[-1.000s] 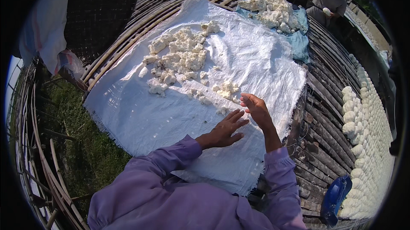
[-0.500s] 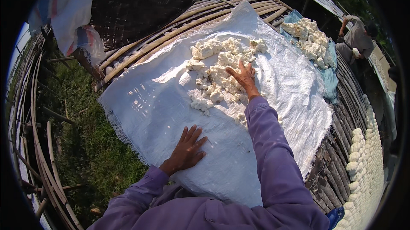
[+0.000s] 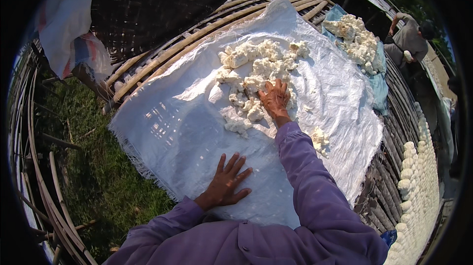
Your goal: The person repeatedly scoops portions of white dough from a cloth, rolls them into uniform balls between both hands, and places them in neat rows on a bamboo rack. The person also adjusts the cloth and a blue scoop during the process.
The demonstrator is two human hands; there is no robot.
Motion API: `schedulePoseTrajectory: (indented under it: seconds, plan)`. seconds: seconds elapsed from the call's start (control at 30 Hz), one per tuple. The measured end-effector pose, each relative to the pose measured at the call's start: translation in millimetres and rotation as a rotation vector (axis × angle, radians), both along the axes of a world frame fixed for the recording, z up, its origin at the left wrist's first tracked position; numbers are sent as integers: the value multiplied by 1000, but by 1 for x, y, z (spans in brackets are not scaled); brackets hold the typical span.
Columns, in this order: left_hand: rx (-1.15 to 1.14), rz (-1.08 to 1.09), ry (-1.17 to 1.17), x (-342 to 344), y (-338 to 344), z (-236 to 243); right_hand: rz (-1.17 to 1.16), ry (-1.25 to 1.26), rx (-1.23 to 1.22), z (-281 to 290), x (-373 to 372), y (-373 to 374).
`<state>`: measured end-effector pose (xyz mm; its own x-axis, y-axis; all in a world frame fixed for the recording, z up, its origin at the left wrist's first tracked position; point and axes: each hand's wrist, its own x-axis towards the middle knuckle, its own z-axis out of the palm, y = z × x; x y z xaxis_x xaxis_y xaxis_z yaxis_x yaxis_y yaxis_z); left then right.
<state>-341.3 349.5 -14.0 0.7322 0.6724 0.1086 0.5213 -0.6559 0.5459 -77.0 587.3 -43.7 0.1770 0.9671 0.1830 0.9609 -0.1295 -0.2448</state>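
My right hand point(image 3: 276, 100) rests on the near right side of a pile of crumbly off-white lumps point(image 3: 268, 63), perhaps cassava or a similar mash. Its fingers are bent downward and a little apart, and I make out nothing gripped in them. The pile lies on a white woven plastic sheet point(image 3: 187, 132) with a frayed left edge. Flat on the near part of that sheet lies my left hand point(image 3: 226, 183), fingers spread and holding nothing. A smaller clump point(image 3: 320, 139) sits just right of my right forearm.
Another heap of lumps point(image 3: 357, 43) covers a light blue sheet point(image 3: 379, 80) at the far right. Beyond it, a person in grey point(image 3: 411, 41) bends over. Rows of round white pieces point(image 3: 419, 181) line the right side. A dark woven panel point(image 3: 152, 9) and bamboo poles point(image 3: 192, 41) stand behind.
My right hand has drawn back toward me and slightly left over the pile. The clump beside that forearm shows more fully. My left hand sits slightly farther right, fingers wider apart.
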Motion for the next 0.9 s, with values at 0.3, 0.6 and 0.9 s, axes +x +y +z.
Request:
schedulePoseTrajectory:
  seconds: [0.3, 0.6, 0.9]
  plan:
    - [13, 20, -97, -1, 0, -8, 9, 693, 412, -12, 86, -57]
    - [6, 5, -75, 1, 2, -6, -65, 99, 162, 0, 73, -103]
    - [-378, 60, -489, 23, 55, 32, -229, 484, 81, 16, 90, -71]
